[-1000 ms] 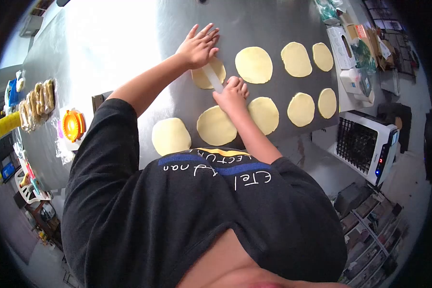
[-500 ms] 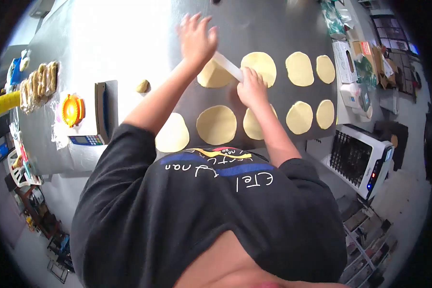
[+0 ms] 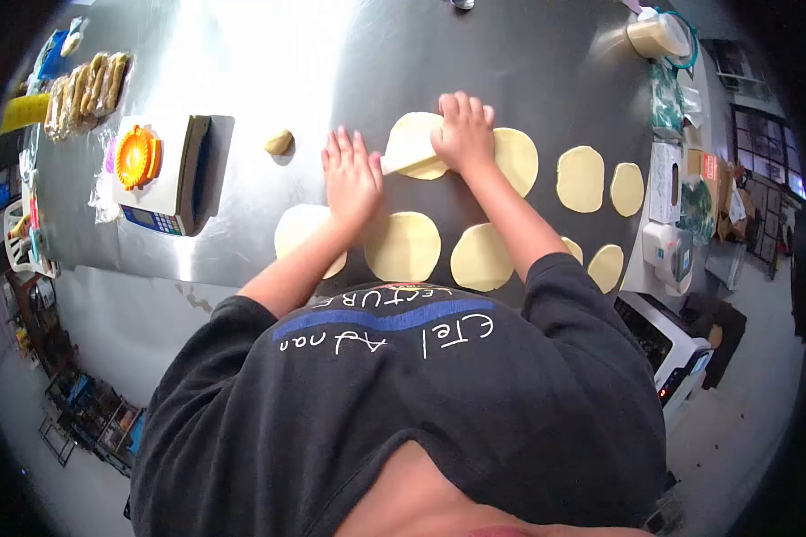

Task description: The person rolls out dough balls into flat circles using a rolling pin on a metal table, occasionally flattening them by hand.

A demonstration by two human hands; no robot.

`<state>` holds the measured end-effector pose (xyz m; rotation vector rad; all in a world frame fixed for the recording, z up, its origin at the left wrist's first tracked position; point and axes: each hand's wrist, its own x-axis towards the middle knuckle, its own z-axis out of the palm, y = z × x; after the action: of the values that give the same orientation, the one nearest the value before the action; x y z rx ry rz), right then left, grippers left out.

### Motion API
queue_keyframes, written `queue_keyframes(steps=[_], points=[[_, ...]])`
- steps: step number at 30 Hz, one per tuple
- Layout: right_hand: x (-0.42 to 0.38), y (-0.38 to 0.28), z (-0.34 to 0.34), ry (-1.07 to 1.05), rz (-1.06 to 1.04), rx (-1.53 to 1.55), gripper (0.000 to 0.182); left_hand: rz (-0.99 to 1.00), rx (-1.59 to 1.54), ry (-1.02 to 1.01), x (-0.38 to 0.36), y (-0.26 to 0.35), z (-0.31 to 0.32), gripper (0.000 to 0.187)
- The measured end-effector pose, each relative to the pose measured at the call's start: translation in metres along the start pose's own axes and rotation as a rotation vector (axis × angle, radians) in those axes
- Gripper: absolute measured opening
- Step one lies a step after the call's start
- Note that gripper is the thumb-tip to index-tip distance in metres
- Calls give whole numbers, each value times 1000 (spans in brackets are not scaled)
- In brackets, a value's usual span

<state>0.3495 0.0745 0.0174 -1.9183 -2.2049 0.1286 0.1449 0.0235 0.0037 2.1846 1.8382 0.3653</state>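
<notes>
My left hand (image 3: 354,182) lies palm down with its fingers stretched out, at the left end of a pale rolling pin (image 3: 410,165). My right hand (image 3: 466,134) is closed over the pin's right end, its fingers bent. The pin lies slanted across the lower part of a flat dough round (image 3: 412,134). Beside my right hand is another dough round (image 3: 518,163). Nearer my body, below my left hand, is a dough round (image 3: 403,246), with one more (image 3: 300,234) partly behind my left forearm.
More dough rounds (image 3: 580,179) lie to the right on the metal table (image 3: 269,54). A small dough lump (image 3: 279,142) sits left of my left hand. Further left are a scale (image 3: 157,217) with an orange mould (image 3: 138,157) and bagged rolls (image 3: 88,94). Containers (image 3: 668,255) stand along the right.
My left hand has come down from above the table to the pin's left end. The pin's slant has changed, with my right hand now further forward. The view has shifted.
</notes>
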Motion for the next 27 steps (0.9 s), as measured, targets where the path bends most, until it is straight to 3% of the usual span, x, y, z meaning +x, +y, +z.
queue_keyframes(steps=[7,9,13,15,18,20,23,25,27], points=[[87,-7,14,257,113,6,32,-80,56,168,109,-34,-5,59],[90,-8,17,425,172,21,32,97,54,258,120,-38,-9,60],[29,-17,13,335,116,17,32,259,208,-27,62,-27,-21,53],[-10,-25,4,139,119,10,32,331,166,-99,28,-25,-27,51],[-53,-34,-7,106,120,70,32,426,73,-104,-7,-25,-37,49],[-73,-30,-14,97,1,112,30,478,8,-100,-16,-30,-40,48],[-76,-14,-13,134,-36,135,31,343,-107,-212,-25,-32,-38,49],[-66,-4,-20,105,-30,161,32,394,-185,-41,-27,-26,-35,50],[-56,4,-30,50,-94,217,31,348,-196,-51,-31,-18,-32,50]])
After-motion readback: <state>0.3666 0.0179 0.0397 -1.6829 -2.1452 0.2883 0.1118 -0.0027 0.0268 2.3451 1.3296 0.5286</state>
